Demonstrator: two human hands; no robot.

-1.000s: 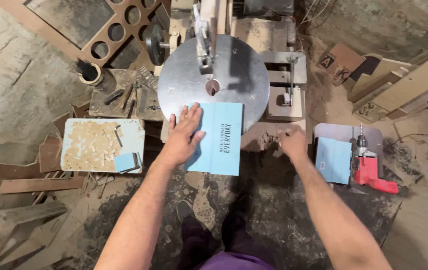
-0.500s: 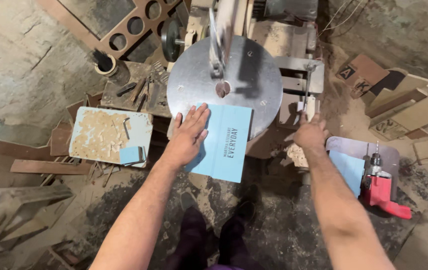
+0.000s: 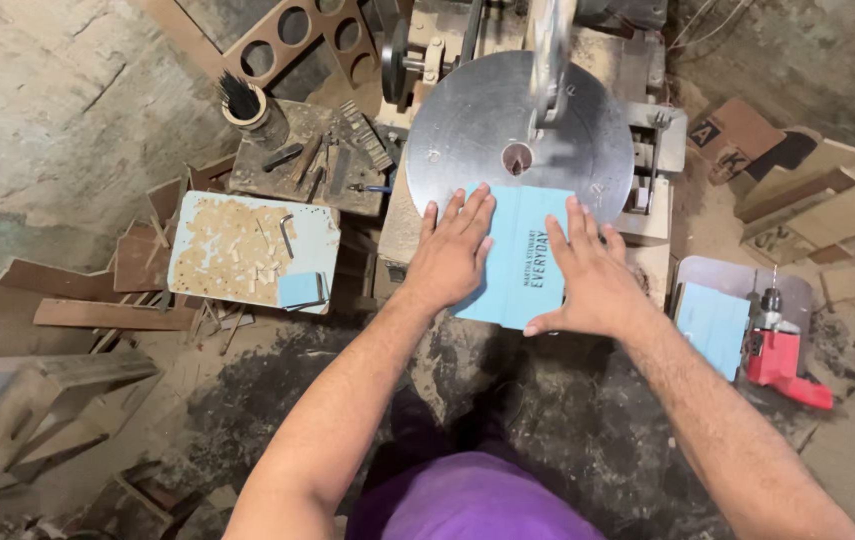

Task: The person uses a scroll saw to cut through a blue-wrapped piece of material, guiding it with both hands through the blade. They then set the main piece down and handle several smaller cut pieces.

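A light blue flat board (image 3: pixel 523 245) with dark print lies on the round metal table (image 3: pixel 468 130) of a saw machine, overhanging its near edge. My left hand (image 3: pixel 453 250) presses flat on the board's left side, fingers spread. My right hand (image 3: pixel 588 270) lies flat on its right side, fingers spread too. A small hole (image 3: pixel 518 157) and the upright blade guide (image 3: pixel 548 60) stand just beyond the board's far edge.
A tray of small wood pieces (image 3: pixel 248 250) with a blue offcut sits at the left. A red power drill (image 3: pixel 783 350) and another blue board (image 3: pixel 713 325) lie at the right. Wood scraps and sawdust cover the floor; tools sit on a bench (image 3: pixel 298 160) behind.
My right hand has come in from the machine's right side and now lies flat on the blue board. My left hand stays on the board.
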